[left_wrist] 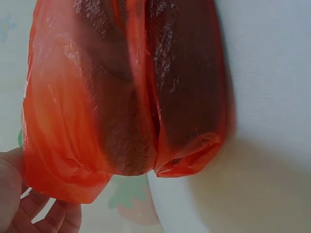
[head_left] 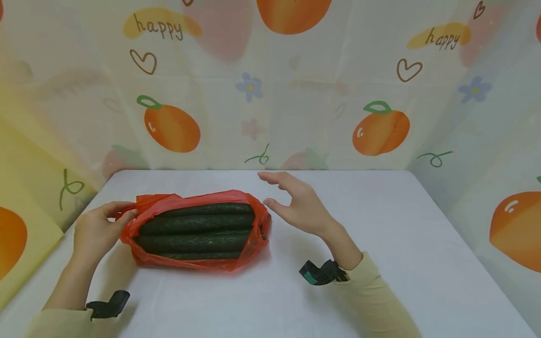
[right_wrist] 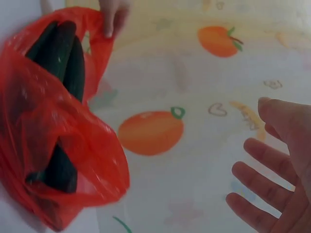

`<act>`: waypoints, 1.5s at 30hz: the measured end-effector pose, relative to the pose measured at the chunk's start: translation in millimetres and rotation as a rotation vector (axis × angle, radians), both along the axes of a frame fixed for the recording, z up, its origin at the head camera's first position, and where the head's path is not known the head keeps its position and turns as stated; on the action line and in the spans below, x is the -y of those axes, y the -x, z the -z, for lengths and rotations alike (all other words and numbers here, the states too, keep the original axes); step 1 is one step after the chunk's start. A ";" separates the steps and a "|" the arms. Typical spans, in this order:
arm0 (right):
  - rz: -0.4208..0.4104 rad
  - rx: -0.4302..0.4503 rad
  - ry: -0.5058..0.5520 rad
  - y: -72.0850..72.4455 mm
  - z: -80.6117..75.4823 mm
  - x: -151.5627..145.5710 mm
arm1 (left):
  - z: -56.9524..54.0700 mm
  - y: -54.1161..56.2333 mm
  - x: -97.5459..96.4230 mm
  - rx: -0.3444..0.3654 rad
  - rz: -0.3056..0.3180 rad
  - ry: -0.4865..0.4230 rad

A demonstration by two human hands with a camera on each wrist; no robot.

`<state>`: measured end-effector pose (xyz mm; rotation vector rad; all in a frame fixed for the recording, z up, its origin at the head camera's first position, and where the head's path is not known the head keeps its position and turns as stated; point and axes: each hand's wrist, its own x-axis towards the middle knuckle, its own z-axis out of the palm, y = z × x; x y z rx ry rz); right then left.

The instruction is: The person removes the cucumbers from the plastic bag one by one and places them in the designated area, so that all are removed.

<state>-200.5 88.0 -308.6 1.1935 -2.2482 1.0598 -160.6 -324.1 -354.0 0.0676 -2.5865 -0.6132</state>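
Observation:
A red plastic bag [head_left: 186, 202] lies on its side on the table, its mouth spread wide. Inside lie several dark green cucumbers [head_left: 198, 224], side by side and lengthwise. My left hand [head_left: 99, 227] pinches the bag's upper left edge between thumb and fingers; the left wrist view shows the red film [left_wrist: 63, 179] held there. Just beyond the bag's right end, my right hand [head_left: 302, 204] hovers with fingers extended, touching nothing. In the right wrist view a cucumber end [right_wrist: 60, 170] shows through a gap in the bag.
The white table [head_left: 380, 211] reaches back to a printed cloth [head_left: 296, 117] with oranges and hearts, which also hangs at both sides. Each wrist carries a black camera mount [head_left: 323, 273].

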 end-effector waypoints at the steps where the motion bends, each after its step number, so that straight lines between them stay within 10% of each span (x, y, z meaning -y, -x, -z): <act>1: -0.015 0.003 0.001 -0.6 0.5 4.3 | -0.2 0.4 0.6 0.014 -0.001 0.004; 27: -0.200 0.188 -0.045 -18.4 31.3 89.2 | -4.5 5.1 4.9 0.080 -0.032 -0.012; 45: -0.099 0.306 -0.320 -22.0 58.6 111.2 | -3.2 2.7 5.8 0.074 -0.042 -0.048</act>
